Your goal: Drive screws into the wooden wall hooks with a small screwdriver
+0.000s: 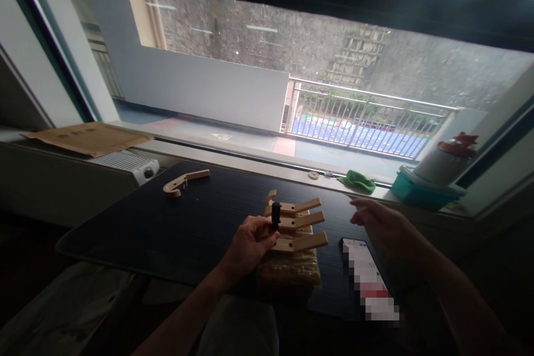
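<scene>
My left hand point(247, 246) is closed around a short black-handled tool point(276, 216), held upright against a wooden rack point(297, 228) with three slanted pegs. The rack rests on a tan block point(292, 275) near the dark table's front edge. My right hand point(381, 222) hovers to the right of the rack, fingers loosely spread and holding nothing. A single loose wooden hook point(183, 181) lies apart at the table's back left.
A phone point(369, 278) lies on the dark table point(167, 228) under my right wrist. On the window sill sit a green cloth point(357, 181), a teal tub point(421, 192) with a white jar point(444, 164), and cardboard point(87, 138) on a white appliance point(129, 164) at left.
</scene>
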A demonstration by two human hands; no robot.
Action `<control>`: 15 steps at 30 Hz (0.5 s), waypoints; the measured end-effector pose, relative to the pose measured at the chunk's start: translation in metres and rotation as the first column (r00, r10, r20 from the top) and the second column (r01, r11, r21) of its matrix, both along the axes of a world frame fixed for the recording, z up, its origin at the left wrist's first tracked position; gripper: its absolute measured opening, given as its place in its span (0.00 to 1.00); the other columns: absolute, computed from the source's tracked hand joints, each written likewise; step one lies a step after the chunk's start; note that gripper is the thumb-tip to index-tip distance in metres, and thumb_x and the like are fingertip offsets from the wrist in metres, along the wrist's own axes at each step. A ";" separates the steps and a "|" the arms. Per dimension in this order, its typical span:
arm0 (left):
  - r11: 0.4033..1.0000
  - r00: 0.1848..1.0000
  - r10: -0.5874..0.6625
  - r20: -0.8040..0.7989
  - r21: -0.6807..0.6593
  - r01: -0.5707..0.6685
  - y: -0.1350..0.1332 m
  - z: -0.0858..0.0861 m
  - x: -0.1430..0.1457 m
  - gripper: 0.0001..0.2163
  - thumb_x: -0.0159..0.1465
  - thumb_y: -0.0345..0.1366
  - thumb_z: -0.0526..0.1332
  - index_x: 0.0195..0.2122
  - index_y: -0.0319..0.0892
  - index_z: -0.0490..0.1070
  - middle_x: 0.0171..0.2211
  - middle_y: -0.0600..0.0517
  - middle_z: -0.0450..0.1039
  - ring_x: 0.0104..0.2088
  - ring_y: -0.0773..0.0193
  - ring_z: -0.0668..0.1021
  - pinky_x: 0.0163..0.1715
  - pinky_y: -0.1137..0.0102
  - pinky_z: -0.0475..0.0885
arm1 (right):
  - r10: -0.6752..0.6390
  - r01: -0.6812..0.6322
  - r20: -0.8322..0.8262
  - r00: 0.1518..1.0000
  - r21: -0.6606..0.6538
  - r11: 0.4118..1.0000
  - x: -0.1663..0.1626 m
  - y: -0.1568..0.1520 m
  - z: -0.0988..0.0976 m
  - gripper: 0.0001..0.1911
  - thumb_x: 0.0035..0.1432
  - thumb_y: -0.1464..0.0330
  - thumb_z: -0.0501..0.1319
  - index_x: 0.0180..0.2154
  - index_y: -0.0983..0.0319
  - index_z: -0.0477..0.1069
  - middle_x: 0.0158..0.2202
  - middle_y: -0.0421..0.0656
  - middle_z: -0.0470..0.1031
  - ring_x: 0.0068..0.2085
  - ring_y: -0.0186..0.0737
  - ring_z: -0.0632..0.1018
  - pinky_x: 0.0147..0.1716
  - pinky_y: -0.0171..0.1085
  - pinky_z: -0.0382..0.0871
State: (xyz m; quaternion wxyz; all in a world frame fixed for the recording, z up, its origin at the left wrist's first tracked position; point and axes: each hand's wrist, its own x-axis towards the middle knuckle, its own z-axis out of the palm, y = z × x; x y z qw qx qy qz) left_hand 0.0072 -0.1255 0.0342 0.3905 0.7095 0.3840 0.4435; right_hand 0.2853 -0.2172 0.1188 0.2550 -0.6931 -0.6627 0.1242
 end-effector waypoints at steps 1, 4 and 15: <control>1.000 1.000 0.006 0.002 0.003 -0.006 0.000 0.000 0.000 0.06 0.49 0.36 0.65 0.29 0.44 0.77 0.29 0.52 0.71 0.33 0.60 0.74 0.39 0.67 0.70 | -0.049 0.048 -0.001 0.999 -0.060 0.997 0.013 -0.006 -0.016 0.21 0.63 0.61 0.45 0.52 0.62 0.64 0.42 0.49 0.76 0.41 0.43 0.76 0.39 0.41 0.69; 1.000 1.000 0.016 -0.024 0.001 -0.016 0.001 0.000 0.001 0.06 0.50 0.37 0.65 0.29 0.44 0.77 0.29 0.53 0.71 0.33 0.61 0.74 0.39 0.67 0.70 | -0.085 0.088 0.024 0.996 -0.139 0.986 0.031 -0.014 -0.060 0.23 0.64 0.62 0.43 0.54 0.64 0.63 0.51 0.52 0.71 0.50 0.45 0.73 0.48 0.43 0.66; 1.000 0.994 0.010 -0.106 -0.019 -0.012 0.003 -0.004 0.000 0.09 0.52 0.40 0.64 0.33 0.42 0.75 0.31 0.52 0.71 0.34 0.61 0.74 0.37 0.68 0.69 | -0.020 0.038 0.138 0.990 -0.131 0.991 0.037 -0.006 -0.106 0.23 0.64 0.66 0.41 0.54 0.66 0.65 0.52 0.50 0.70 0.60 0.47 0.61 0.55 0.46 0.58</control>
